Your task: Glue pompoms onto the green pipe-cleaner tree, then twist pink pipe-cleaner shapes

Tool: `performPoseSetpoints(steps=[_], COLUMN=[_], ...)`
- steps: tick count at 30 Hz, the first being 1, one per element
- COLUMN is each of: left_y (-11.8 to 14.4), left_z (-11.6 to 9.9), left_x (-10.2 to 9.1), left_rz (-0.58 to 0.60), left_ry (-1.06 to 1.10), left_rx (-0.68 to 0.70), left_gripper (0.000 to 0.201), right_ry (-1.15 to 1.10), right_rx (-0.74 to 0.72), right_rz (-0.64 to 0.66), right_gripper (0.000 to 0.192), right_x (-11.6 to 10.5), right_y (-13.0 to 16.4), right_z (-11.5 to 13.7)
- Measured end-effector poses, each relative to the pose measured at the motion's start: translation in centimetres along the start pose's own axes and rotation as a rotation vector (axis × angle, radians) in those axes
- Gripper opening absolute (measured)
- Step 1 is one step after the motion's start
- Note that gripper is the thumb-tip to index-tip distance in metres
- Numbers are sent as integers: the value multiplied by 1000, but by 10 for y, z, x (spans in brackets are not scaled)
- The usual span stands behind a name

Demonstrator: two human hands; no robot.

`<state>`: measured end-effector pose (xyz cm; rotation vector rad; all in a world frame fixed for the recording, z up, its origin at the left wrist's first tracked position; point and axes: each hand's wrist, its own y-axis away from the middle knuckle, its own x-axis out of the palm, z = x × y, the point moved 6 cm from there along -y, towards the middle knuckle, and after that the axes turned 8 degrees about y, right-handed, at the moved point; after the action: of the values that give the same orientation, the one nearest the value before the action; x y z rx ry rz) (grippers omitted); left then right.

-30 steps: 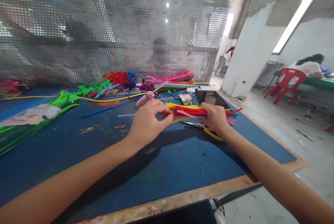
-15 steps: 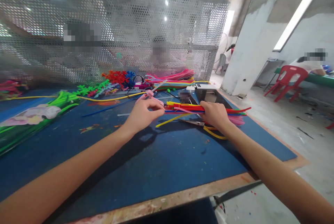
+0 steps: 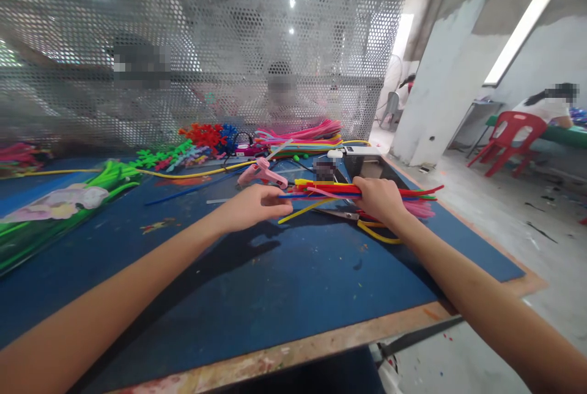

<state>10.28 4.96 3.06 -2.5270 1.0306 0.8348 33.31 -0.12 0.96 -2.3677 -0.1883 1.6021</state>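
Leaving open counter (image 3: 293,284) toward the near edge (image 3: 275,360), the right hand (image 3: 380,199) clasps the stem bundle (image 3: 328,188) on the right, long axis left-to-right; the left hand (image 3: 254,205), fingers narrow, is at its left end, grip unclear.

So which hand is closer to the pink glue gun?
Left. The left hand is just in front of the glue gun; the right hand is farther, to its right.

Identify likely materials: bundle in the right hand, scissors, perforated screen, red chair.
Bundle in the right hand: possibly fuzzy fibre over wire, matte; edges look soft, but blur leaves it open.
Scissors: metal blades, grey with a sheen; yellow handle probably plastic, evenly coloured.
Perforated screen: likely sheet metal, dull grey, regular holes.
Red chair: likely moulded plastic, smooth, uniform colour.
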Motion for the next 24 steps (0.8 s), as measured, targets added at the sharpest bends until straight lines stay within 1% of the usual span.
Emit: performPoseSetpoints(steps=[4,7,9,11,13,15,16,18,21,23,24], left_y=[2,2,2,4,5,5,5,6,6,5,4], left_z=[-2,-4,-8,-14,-18,-18,-17,-13,-3,10,17], left_x=[4,0,-5,-11,-16,-20,-23,-35,-62,-78,-84], left_rz=[-68,-140,-215,-295,-333,-344,-359,-426,-525,-521,-499], left_ry=[-12,-30,11,171,440,703,799,903,933,939,934], left_rx=[91,138,179,260,313,294,271,256,290,249,189], left_gripper=[35,37,34,30,29,31,32,35,41,44,45], right_ry=[-11,-16,-17,-17,-17,-17,-16,-15,-10,-8,-8], right_rx=[-35,-48,-43,-30,-16,-7,-4,5,35,63,78], right_rz=[9,16,18,17,16,16,16,22,42,57,64], right_gripper=[18,19,21,21,22,23,24,25,25,26,26], right_x=[0,1,2,4,5,6,7,9,15,20,23], right_y=[1,0,-1,-3,-4,-5,-6,-7,-9,-11,-12], right_z=[6,8,6,3,0,-1,-2,-5,-12,-21,-25])
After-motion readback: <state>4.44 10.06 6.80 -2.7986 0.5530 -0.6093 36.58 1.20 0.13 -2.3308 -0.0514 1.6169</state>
